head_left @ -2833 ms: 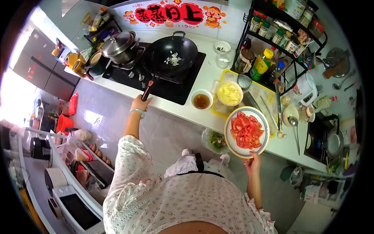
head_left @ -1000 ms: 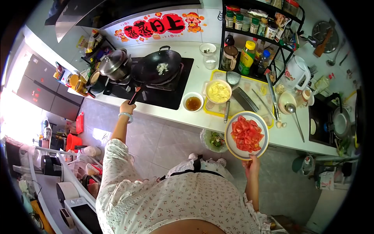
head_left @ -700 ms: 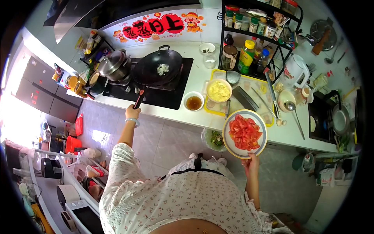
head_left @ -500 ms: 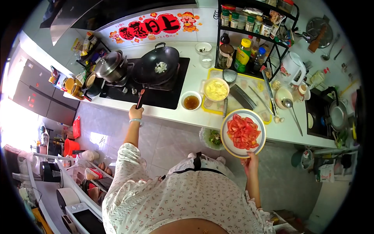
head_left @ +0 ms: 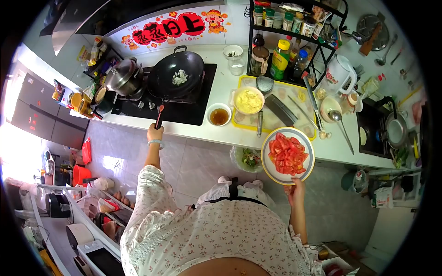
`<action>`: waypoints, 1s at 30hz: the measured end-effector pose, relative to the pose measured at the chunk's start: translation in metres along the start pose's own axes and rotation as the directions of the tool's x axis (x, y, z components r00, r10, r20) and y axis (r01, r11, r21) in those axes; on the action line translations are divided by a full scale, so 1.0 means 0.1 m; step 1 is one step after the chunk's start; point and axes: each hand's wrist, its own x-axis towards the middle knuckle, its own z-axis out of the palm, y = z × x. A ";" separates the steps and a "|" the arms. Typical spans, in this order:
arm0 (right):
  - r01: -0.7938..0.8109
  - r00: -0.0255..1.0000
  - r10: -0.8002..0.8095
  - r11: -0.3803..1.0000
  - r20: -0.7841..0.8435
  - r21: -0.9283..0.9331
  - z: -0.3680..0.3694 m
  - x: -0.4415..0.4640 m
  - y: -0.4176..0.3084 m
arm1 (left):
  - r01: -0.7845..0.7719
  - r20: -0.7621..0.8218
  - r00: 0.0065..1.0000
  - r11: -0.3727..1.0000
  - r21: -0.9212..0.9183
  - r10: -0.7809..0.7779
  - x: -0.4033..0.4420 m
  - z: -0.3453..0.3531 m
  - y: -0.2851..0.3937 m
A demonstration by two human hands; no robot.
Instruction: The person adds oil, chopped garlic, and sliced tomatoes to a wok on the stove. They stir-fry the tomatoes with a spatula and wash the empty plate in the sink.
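Note:
My left hand point(head_left: 155, 133) is wrapped round the handle of a black wok point(head_left: 171, 71) that sits on the gas stove point(head_left: 193, 110). White chopped pieces point(head_left: 180, 77), perhaps garlic or onion, lie in the bottom of the wok. With my right hand point(head_left: 295, 187) I grip the near rim of a plate point(head_left: 265, 161) heaped with cut tomatoes point(head_left: 287, 154), held level in front of the counter's edge. Beyond the plate, a bowl of yellow egg point(head_left: 249, 100) and a cleaver point(head_left: 279, 109) rest on the yellow-edged cutting board point(head_left: 237, 120).
A bowl of brown sauce point(head_left: 218, 115) stands between stove and board. A lidded steel pot point(head_left: 123, 77) is left of the wok. Behind the board rises a black spice rack point(head_left: 251, 41); a white kettle point(head_left: 338, 76) and the sink point(head_left: 370, 124) are to the right. Below hangs a bin point(head_left: 246, 158).
The view has shifted slightly, so the counter and stove appear a little further left. Both hands keep their holds on the wok handle and the plate of tomatoes.

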 end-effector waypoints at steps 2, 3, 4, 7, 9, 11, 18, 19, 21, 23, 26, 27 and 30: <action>-0.017 1.000 0.017 1.000 0.007 -0.014 -0.04 0.00 -0.03 | -0.015 0.021 1.000 1.000 -0.004 0.015 -0.03 -0.02 0.04; -0.013 1.000 0.013 1.000 0.008 -0.024 -0.04 0.00 -0.06 | 0.004 0.044 0.999 1.000 -0.003 -0.004 -0.01 -0.02 0.02; -0.007 1.000 0.008 0.999 0.011 -0.033 -0.03 0.02 -0.08 | 0.022 0.067 0.998 1.000 -0.001 -0.022 0.02 -0.01 0.00; 0.048 0.997 -0.049 0.999 0.052 0.018 0.00 0.05 -0.12 | 0.175 0.249 0.958 0.978 -0.118 -0.141 0.02 -0.10 0.07; 0.024 0.998 -0.024 1.000 0.058 -0.005 -0.04 0.08 -0.16 | 0.107 0.101 0.991 0.973 -0.206 -0.088 0.02 -0.13 0.00; 0.001 0.998 0.000 1.000 0.067 -0.029 -0.07 0.12 -0.21 | 0.086 -0.024 0.995 0.940 -0.330 -0.099 -0.05 -0.18 -0.09; -0.035 0.990 0.042 0.998 0.136 -0.055 0.13 0.21 -0.39 | 0.198 -0.248 0.801 0.632 -0.749 -0.545 -1.09 0.25 -1.17; -0.051 0.983 0.061 0.997 0.171 -0.064 0.14 0.25 -0.39 | 0.302 -0.207 0.777 0.640 -0.707 -0.595 -1.40 0.37 -1.39; -0.043 0.975 0.056 0.997 0.216 -0.064 0.17 0.32 -0.41 | 0.557 -0.067 0.736 0.659 -0.505 -0.674 -2.08 0.51 -1.75; -0.075 0.959 0.101 0.991 0.264 -0.108 0.20 0.34 -0.47 | 0.728 0.077 0.674 0.644 -0.234 -0.734 -2.69 0.54 -1.97; -0.090 0.956 0.128 0.985 0.266 -0.151 0.24 0.45 -0.48 | 0.793 0.199 0.595 0.609 0.011 -0.779 -3.13 0.53 -2.06; -0.090 0.954 0.131 0.983 0.271 -0.159 0.25 0.47 -0.49 | 0.794 0.214 0.585 0.606 0.042 -0.782 -3.17 0.51 -2.06; -0.076 0.932 0.135 0.980 0.336 -0.182 0.26 0.49 -0.53 | 0.776 0.221 0.606 0.629 0.045 -0.764 -3.11 0.51 -2.03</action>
